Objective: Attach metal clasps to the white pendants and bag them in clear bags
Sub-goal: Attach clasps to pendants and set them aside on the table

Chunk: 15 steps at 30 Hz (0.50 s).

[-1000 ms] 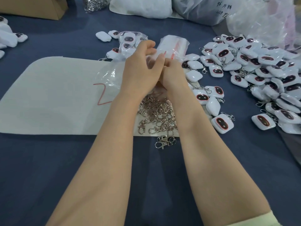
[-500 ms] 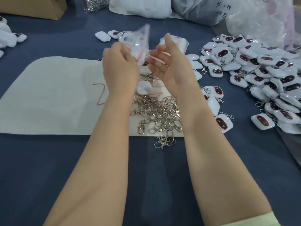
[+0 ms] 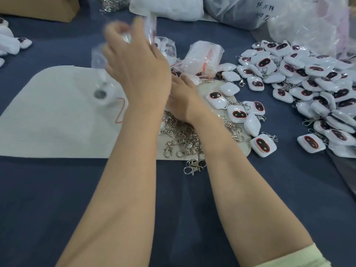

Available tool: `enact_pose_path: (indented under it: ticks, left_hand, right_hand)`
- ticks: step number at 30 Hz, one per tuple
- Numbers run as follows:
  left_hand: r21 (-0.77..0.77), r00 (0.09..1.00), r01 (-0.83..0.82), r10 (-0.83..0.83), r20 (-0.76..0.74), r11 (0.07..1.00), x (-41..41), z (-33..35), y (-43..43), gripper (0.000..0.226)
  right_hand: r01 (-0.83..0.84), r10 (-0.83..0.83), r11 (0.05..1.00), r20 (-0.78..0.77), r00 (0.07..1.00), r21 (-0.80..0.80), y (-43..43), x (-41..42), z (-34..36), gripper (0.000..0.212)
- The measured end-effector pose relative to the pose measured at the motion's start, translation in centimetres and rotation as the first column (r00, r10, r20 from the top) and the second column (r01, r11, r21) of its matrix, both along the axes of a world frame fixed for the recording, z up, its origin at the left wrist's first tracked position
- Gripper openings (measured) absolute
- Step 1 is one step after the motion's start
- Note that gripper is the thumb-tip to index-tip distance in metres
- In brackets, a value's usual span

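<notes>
My left hand (image 3: 134, 62) is raised over the far edge of the white mat (image 3: 48, 116) and is blurred by motion. A clear bag with a red strip (image 3: 151, 26) shows just beyond its thumb; whether the fingers grip it is unclear. A blurred bagged white pendant (image 3: 102, 91) is over the mat to the left of that hand. My right hand (image 3: 183, 95) is low over the heap of metal clasps (image 3: 183, 137), partly behind my left wrist, one visible finger straight beside a white pendant (image 3: 193, 79). A stack of clear bags (image 3: 204, 56) lies behind.
Loose pendants with clasps (image 3: 238, 114) lie right of the heap, and a large pile of pendants (image 3: 308, 87) fills the right side. Bagged pendants (image 3: 167, 47) lie behind my hands. A cardboard box (image 3: 38, 6) and big plastic sacks (image 3: 167, 6) line the far edge.
My left hand swung up and left, and the bagged pendant now appears blurred over the mat. My right hand dropped from chest height onto the clasp heap.
</notes>
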<state>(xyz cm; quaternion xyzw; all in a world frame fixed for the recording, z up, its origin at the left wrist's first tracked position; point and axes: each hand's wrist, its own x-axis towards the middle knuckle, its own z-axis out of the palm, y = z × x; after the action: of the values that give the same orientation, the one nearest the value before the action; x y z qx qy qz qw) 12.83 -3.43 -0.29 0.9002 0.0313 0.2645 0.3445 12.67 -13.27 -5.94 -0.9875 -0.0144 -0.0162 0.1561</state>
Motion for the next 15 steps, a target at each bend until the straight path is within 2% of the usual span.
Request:
enact_pose_path:
  ticks: [2, 4, 6, 11, 15]
  left_hand:
    - [0.107, 0.96, 0.164, -0.134, -0.247, 0.981, -0.9, -0.7, -0.8, 0.041]
    - [0.161, 0.856, 0.33, -0.223, -0.467, 0.93, -1.3, -2.3, -1.3, 0.039]
    - [0.13, 0.791, 0.384, -0.254, -0.557, 0.914, -0.6, -3.1, -1.0, 0.043]
    - [-0.065, 0.811, 0.361, -0.348, -0.471, 0.93, 0.0, -3.9, -1.4, 0.043]
    - [-0.177, 0.873, 0.294, -0.339, -0.351, 0.939, -0.6, -4.5, -2.3, 0.036]
  right_hand:
    - [0.064, -0.059, 0.995, 0.062, 0.996, -0.082, -0.5, 0.1, 0.0, 0.045]
    - [0.184, -0.178, 0.983, 0.175, 0.968, -0.017, -1.0, -0.4, 0.4, 0.037]
    - [0.265, -0.274, 0.961, 0.192, 0.942, 0.075, -1.3, -1.0, 0.4, 0.035]
    - [0.22, -0.232, 0.972, 0.203, 0.951, 0.079, -0.9, -1.6, 0.4, 0.03]
    - [0.33, -0.356, 0.931, 0.195, 0.914, 0.155, -0.5, -1.2, 0.7, 0.028]
